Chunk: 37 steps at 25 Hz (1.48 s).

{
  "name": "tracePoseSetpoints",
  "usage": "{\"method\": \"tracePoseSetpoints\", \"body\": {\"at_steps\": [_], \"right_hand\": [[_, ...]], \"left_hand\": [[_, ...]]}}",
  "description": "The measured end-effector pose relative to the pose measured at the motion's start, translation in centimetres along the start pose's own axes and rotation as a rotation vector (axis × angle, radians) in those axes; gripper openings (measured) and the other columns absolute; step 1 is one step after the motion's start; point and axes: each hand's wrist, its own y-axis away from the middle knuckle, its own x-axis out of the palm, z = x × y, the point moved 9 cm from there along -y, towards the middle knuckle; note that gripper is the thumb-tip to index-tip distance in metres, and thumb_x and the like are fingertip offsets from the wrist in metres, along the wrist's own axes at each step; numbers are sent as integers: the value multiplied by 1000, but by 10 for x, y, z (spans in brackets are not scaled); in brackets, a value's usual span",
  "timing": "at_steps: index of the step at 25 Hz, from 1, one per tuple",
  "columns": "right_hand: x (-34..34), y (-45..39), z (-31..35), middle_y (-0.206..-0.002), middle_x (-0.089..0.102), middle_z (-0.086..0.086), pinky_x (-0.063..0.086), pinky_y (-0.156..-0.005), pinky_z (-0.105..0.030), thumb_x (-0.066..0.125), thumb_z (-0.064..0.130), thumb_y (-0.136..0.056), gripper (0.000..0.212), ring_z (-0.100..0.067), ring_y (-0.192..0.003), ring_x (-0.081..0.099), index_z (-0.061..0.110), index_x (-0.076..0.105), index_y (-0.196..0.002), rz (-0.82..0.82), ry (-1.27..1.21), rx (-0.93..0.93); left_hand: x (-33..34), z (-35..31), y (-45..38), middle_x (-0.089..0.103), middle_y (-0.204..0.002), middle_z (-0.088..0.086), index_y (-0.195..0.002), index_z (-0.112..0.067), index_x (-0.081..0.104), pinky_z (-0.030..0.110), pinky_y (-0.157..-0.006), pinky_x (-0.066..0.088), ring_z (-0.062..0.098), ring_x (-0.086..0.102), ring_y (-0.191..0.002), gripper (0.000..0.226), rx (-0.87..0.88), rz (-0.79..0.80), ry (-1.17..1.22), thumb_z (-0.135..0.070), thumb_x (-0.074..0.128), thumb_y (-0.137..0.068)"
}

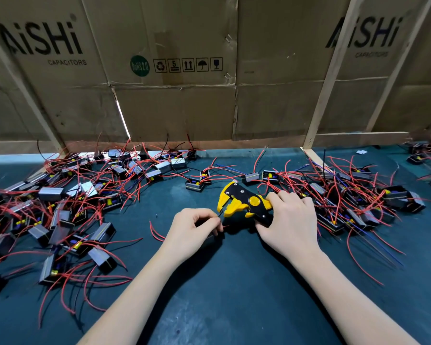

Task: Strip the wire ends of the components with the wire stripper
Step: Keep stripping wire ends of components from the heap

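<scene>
On the left side of the dark green tabletop point(234, 295) there's a big messy pile of components point(60, 210), little black boxes with red wires going everywhere. Moving toward the middle, the left hand point(192, 230) is pinching a thin black wire point(220, 214) between thumb and fingertips, with the wire end poking right up at the jaws of the wire stripper point(241, 202). The stripper is yellow and black, lying low over the tabletop, jaws pointing left. The right hand point(289, 220) is wrapped around its handles, fingers curled over the top. Further right sits another tangled heap of components point(358, 202). Behind it all, flattened Aishi capacitor cardboard boxes point(174, 70) make a back wall.
</scene>
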Motion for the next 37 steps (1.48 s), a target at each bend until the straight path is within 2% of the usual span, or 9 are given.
{"method": "tracePoseSetpoints", "body": {"at_steps": [9,15,17,19,22,26,29,33,37], "right_hand": [[-3,-2,5,-69,61,-2,38,-70,-38,79,41,-60,35,-29,-69,60,14,61,-73,-7,55,-43],[3,-4,3,-59,60,-2,32,-58,-31,82,40,-58,36,-28,-57,61,15,55,-60,92,49,-55],[6,-5,0,-62,64,-4,29,-56,-28,78,40,-64,32,-31,-61,63,15,58,-62,117,28,-22],[2,-5,-2,-66,64,-5,33,-57,-30,80,40,-62,32,-31,-64,62,14,61,-67,66,26,-23],[-7,-7,-8,-77,63,-7,40,-70,-39,80,45,-60,44,-32,-75,60,11,66,-83,-29,63,-3],[-7,-5,-22,-76,62,-8,39,-72,-40,81,42,-61,41,-32,-76,58,11,64,-81,-42,85,68],[-4,-5,-23,-76,62,-8,37,-73,-40,80,39,-60,38,-32,-76,58,11,63,-80,-19,95,65],[-3,-4,-16,-76,60,-8,37,-73,-40,82,38,-57,40,-32,-76,57,11,63,-80,-1,118,28],[-4,-3,-8,-75,61,-9,39,-71,-40,86,37,-52,45,-32,-74,57,9,64,-79,9,125,16]], "left_hand": [[0,0,0,69,-63,-4,-62,-22,70,26,-71,46,14,63,-68,29,-15,16,-25,-14,58,-88],[2,-3,2,68,-63,-2,-61,-22,69,23,-67,46,5,60,-63,28,0,38,-63,-12,59,-86],[1,-4,2,68,-63,-3,-63,-22,69,21,-65,45,5,60,-63,27,13,33,-77,-13,60,-87],[1,-6,2,68,-65,-4,-69,-22,69,20,-65,46,7,60,-62,20,33,23,-93,-15,64,-87],[3,-10,3,65,-67,-3,-81,-22,69,13,-59,41,3,51,-58,8,74,7,-140,-14,71,-80],[3,-13,3,62,-64,-3,-75,-18,68,10,-56,36,3,47,-56,8,92,-42,-248,-11,71,-75],[3,-11,2,56,-65,-9,-74,-17,65,14,-58,35,4,48,-61,9,86,-56,-329,-17,72,-80],[10,-12,3,55,-87,-9,-91,-19,56,30,-79,40,16,45,-90,13,128,-40,-530,-30,56,-97],[5,-17,4,54,-90,-12,-95,-17,50,29,-78,37,14,45,-88,10,172,-71,-387,-25,49,-101]]}}
